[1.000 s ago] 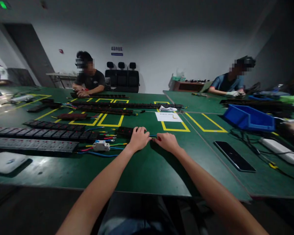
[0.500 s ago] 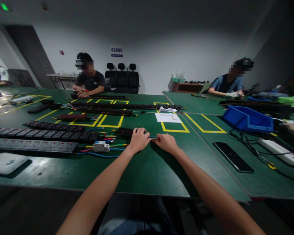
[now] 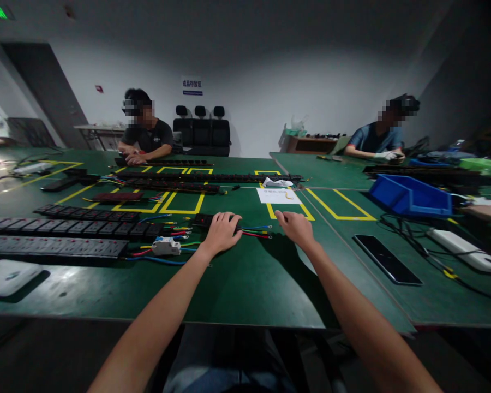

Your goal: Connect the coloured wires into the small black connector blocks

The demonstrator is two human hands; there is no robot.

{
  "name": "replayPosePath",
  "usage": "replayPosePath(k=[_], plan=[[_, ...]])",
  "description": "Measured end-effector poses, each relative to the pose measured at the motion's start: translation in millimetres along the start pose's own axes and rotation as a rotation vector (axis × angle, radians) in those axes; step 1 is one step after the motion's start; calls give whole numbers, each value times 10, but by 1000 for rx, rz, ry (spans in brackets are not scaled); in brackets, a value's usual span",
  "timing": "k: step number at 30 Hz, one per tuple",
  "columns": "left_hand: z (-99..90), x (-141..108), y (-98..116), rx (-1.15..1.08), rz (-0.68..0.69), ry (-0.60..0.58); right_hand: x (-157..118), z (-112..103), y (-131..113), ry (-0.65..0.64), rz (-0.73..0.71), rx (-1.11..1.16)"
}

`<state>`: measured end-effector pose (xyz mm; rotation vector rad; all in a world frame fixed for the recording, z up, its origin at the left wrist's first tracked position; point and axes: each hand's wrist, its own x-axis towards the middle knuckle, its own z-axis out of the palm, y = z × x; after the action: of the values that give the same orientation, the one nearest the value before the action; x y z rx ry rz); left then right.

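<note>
A short black socket strip lies in front of me, partly hidden under my left hand. My left fingers are closed over its right end. Blue, green and red wires stick out to the right of that hand, their ring terminals bare on the table. Just right of these wire ends is my right hand, curled closed and apart from them, with nothing visible in it. To the left of my left hand sits a white breaker with coloured wires.
Long socket strips fill the left of the green table, beside a white box. A phone, a blue bin and a white power strip with cables lie right. Co-workers sit across.
My right hand has let go of the wires and moved right, leaving their ends uncovered. The left hand stays on the socket strip. The view has shifted slightly.
</note>
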<state>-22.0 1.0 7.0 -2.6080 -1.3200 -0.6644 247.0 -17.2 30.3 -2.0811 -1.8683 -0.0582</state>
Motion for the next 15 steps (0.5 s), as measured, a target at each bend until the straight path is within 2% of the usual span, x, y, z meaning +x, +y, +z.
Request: replayPosePath(k=[5,12,15], plan=[[6,-6,1,13,13,-23,-4,4,-2,23,-2,-5],[-8,-8,9,24,23,-27,-62,101,-101,-122,-122,-16],[-1,-9,7,27,24,-20,-72,133,-116,-138,-118,-15]])
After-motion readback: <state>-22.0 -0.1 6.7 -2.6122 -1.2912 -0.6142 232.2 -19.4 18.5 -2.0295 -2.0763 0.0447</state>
